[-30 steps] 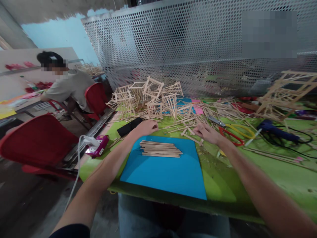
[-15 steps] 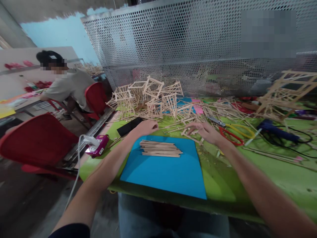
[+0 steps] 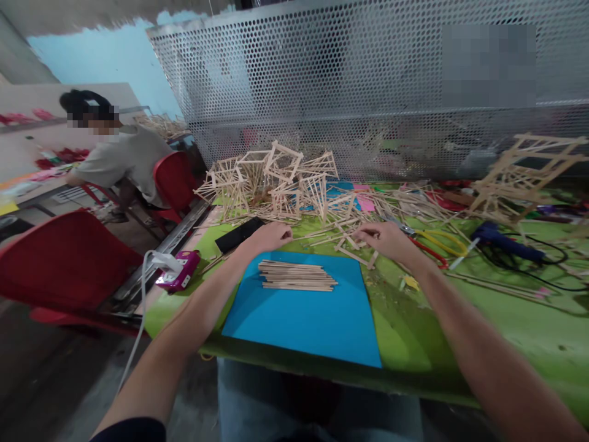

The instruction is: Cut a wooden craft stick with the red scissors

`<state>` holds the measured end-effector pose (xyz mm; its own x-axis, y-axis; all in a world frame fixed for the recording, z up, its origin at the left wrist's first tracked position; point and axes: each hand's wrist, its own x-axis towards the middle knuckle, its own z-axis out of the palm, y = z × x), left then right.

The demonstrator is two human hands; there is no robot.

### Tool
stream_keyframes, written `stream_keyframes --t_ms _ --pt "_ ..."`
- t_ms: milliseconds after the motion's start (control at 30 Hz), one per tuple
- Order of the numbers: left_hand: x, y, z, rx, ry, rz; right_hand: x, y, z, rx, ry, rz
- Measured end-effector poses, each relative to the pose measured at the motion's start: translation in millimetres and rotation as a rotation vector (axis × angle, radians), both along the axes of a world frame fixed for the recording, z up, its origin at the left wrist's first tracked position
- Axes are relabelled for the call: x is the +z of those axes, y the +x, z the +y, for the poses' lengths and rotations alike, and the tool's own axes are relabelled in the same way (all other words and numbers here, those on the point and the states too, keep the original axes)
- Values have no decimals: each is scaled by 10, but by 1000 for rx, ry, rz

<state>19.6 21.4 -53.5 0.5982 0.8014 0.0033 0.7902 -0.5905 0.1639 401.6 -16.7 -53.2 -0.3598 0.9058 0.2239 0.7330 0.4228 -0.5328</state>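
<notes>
My left hand [image 3: 275,236] is at the far edge of a blue sheet [image 3: 299,319], its fingers curled in. Whether anything is inside it is hidden. A row of thin wooden sticks [image 3: 297,276] lies side by side on the sheet, between my forearms. My right hand [image 3: 385,239] is past the sheet's far right corner, its fingers drawn together beside a small wooden stick frame [image 3: 356,252]. I cannot make out what, if anything, those fingertips hold.
Behind my hands is a heap of stick frames [image 3: 276,175] before a perforated metal panel [image 3: 322,80]. A black phone-like slab [image 3: 237,234] and purple power strip [image 3: 179,273] lie left. Scissors [image 3: 442,245] and a blue glue gun [image 3: 506,242] lie right. A person [image 3: 124,156] sits far left.
The fingers of my right hand have drawn together, and the hand has turned slightly. My left hand stays in nearly the same place. The sticks on the blue sheet have not moved.
</notes>
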Motion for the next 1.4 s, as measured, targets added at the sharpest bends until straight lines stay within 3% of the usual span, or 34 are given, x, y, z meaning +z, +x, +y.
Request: stream_keyframes --t_ms 333,567,667,933,1167,1300,1400 --pt "17 63 -16 49 53 19 -251 -18 254 91 255 -207" --pt "60 196 -118 -35 132 -34 -296 -204 198 -35 326 -357" --pt "70 221 -143 -65 124 -9 -305 -268 201 -26 311 -381" --pt "145 83 -86 102 206 -114 -309 -215 259 -68 298 -363" --pt "170 1 -58 113 228 -173 -350 -294 200 -47 293 -311" --pt "150 3 -45 128 263 -260 -276 -312 223 -34 307 -238" --pt "153 55 -62 121 232 -454 -150 -328 173 -56 327 -125"
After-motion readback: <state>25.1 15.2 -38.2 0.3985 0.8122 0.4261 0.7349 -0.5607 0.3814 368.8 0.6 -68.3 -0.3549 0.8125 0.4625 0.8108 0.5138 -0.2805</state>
